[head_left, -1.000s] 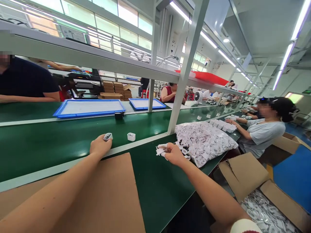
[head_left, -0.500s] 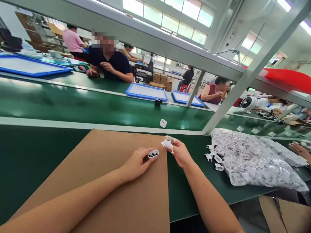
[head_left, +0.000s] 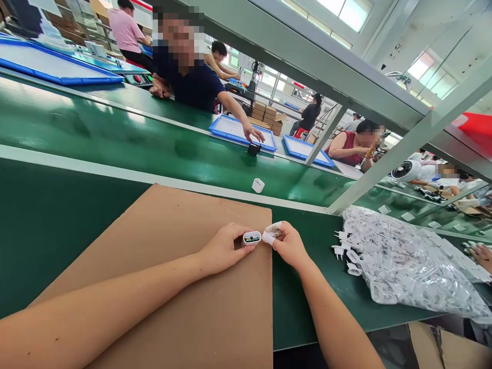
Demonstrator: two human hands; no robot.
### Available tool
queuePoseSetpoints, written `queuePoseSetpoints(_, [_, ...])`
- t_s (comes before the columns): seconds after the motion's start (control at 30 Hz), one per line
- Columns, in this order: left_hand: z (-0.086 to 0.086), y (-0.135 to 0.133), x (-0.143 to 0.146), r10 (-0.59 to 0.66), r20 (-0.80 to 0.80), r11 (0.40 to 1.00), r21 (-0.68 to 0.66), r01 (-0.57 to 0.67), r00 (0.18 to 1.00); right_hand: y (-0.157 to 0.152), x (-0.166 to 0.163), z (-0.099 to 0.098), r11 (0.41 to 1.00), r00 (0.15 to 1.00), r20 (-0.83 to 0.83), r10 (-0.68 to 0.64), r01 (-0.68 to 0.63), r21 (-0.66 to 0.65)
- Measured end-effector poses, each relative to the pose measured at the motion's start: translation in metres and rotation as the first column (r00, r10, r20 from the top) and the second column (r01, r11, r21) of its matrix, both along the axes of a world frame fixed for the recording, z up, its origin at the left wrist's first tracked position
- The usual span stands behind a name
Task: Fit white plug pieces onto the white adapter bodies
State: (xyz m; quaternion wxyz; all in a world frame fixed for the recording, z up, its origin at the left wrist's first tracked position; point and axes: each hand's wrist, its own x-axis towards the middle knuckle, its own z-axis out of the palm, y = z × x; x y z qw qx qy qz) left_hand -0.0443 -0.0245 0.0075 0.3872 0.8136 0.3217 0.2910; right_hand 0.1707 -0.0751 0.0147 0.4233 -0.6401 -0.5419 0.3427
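Observation:
My left hand (head_left: 226, 248) grips a white oval charger housing (head_left: 252, 238) between thumb and fingers, just above the cardboard. Its open end faces me and shows a green circuit board inside. Close to its right side, my right hand (head_left: 286, 241) pinches a white plug cap (head_left: 275, 233), mostly hidden by the fingers; a bit of its pins shows. White covers sit on the thumb and a finger of that hand. Under the left forearm lies a brown cardboard sheet (head_left: 172, 307).
To the right lies a clear bag of white plug caps (head_left: 407, 261), with several loose caps (head_left: 348, 256) at its edge. A white housing (head_left: 258, 185) and a black block (head_left: 253, 148) sit on the green belt (head_left: 172, 148). A slanted post (head_left: 384, 159) stands beyond the bag.
My right hand has turned the plug cap and brought it close to the housing. The housing has tilted slightly. Across the belt, a co-worker has reached an arm toward the black block. My view has tilted.

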Motion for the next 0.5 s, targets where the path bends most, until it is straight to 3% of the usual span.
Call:
queuePoseSetpoints(0.1, [-0.001,0.001,0.000,-0.006,0.021,1.000,0.001,0.006,1.000,0.001,0.003,0.003,0.997,0.978,-0.196,0.074,-0.077,-0.011])
queuePoseSetpoints(0.17, [-0.002,0.003,0.001,0.018,0.033,1.000,0.005,-0.018,0.999,0.000,0.000,0.008,0.998,0.986,-0.168,0.024,-0.015,0.055])
queuePoseSetpoints(0.23, [-0.003,0.004,0.002,0.017,0.036,1.000,0.010,-0.018,0.999,-0.004,-0.008,0.014,0.985,1.000,-0.015,-0.017,0.019,0.172])
queuePoseSetpoints(0.33, [-0.005,0.005,0.004,-0.004,0.043,1.000,0.015,0.003,0.999,-0.010,-0.023,0.020,0.941,0.947,0.318,0.033,-0.137,0.310])
queuePoseSetpoints(0.4, [-0.006,0.006,0.004,-0.008,0.050,1.000,0.001,0.008,0.999,-0.012,-0.030,0.021,0.910,0.867,0.495,0.057,-0.248,0.331])
queuePoseSetpoints(0.5, [-0.008,0.007,0.004,-0.019,0.057,1.000,-0.021,0.020,0.998,-0.011,-0.032,0.022,0.890,0.803,0.591,0.081,-0.325,0.320])
